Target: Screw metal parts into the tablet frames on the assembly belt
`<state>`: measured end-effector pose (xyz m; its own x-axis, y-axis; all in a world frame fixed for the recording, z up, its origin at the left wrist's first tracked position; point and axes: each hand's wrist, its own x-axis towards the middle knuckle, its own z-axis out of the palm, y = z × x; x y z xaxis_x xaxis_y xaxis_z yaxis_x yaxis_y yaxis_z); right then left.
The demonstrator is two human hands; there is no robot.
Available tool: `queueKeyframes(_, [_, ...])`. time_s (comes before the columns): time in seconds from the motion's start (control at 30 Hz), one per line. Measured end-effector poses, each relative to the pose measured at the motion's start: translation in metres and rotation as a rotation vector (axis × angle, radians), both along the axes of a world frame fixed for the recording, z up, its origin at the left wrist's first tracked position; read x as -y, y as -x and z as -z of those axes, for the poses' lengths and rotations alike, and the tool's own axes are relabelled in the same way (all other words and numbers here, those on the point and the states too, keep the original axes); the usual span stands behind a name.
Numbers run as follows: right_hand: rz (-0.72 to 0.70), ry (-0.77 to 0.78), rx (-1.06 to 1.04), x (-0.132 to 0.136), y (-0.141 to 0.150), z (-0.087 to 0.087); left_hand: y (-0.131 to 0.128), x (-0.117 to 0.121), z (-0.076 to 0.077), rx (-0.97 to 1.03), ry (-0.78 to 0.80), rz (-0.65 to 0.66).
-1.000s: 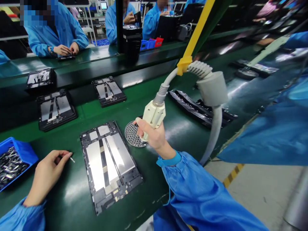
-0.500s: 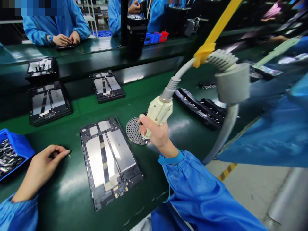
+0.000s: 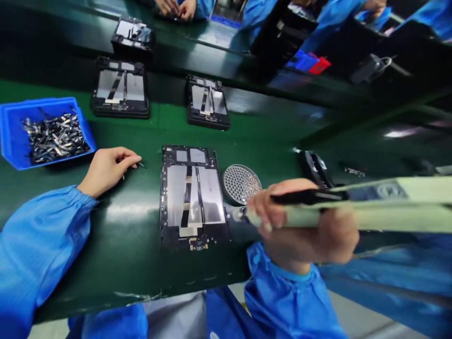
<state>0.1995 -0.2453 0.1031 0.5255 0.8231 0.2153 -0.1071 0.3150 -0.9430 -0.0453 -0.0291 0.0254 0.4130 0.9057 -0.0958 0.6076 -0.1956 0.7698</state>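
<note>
My right hand (image 3: 300, 226) is wrapped round a cream electric screwdriver (image 3: 353, 207) that lies level, its tip by the right edge of the open tablet chassis (image 3: 192, 195) in front of me. A round perforated metal dish (image 3: 242, 183) sits just right of that chassis. Resting on the green belt to the chassis's left, my left hand (image 3: 106, 169) pinches a small screw (image 3: 141, 165) between thumb and forefinger.
A blue bin (image 3: 10, 136) of small metal parts stands at the far left. More tablet chassis (image 3: 120, 87) (image 3: 207, 101) lie further back on the belt, and a dark part (image 3: 316, 167) lies to the right. Co-workers' hands (image 3: 176, 7) work at the far bench.
The view has swung down and right. My right hand has tipped the screwdriver from upright to level and brought its tip toward the chassis. My left hand still pinches the small screw.
</note>
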Motion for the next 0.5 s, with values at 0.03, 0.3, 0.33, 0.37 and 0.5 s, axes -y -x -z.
queueKeyframes(0.03, [-0.103,0.051,0.005,0.005,0.012,-0.003,-0.001,0.001,0.0,0.021,0.002,-0.009])
queueKeyframes(0.3, [-0.347,0.175,0.078,0.019,0.05,0.008,-0.007,0.006,0.002,0.04,-0.03,0.011])
queueKeyframes(0.33, [-0.359,0.172,0.069,0.018,0.048,0.009,-0.007,0.006,0.003,0.038,-0.036,0.01])
queueKeyframes(0.37, [-0.38,0.166,0.062,0.017,0.046,0.01,-0.008,0.006,0.004,0.038,-0.04,0.009])
queueKeyframes(0.5, [-0.462,0.151,0.037,0.015,0.043,0.008,-0.009,0.007,0.006,0.05,-0.031,0.009])
